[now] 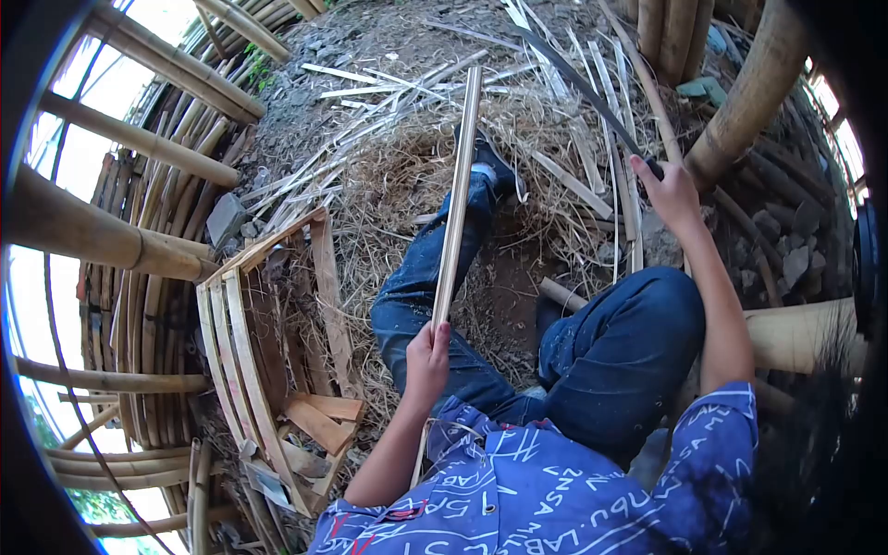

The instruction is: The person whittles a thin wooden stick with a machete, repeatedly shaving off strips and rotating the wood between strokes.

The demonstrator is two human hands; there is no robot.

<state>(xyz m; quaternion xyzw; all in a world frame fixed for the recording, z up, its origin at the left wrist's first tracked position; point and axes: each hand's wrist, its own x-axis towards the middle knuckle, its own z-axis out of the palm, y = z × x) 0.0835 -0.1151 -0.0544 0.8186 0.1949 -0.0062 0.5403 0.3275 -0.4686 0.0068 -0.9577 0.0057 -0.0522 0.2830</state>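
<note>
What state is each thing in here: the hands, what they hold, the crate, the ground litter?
Left hand: closed around the long strip's near end.
Right hand: closed around the blade's dark handle.
Long strip: split, raised lengthwise over the left leg.
Blade: unsheathed, tip pointing away.
Slatted crate: open-sided.
Shavings: loose, curled, piled.
Thin strips: scattered.

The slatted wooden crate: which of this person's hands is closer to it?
Left. The left hand, around a long pale strip, is just right of the crate; the right hand, gripping a long blade, is farther right and forward.
</note>
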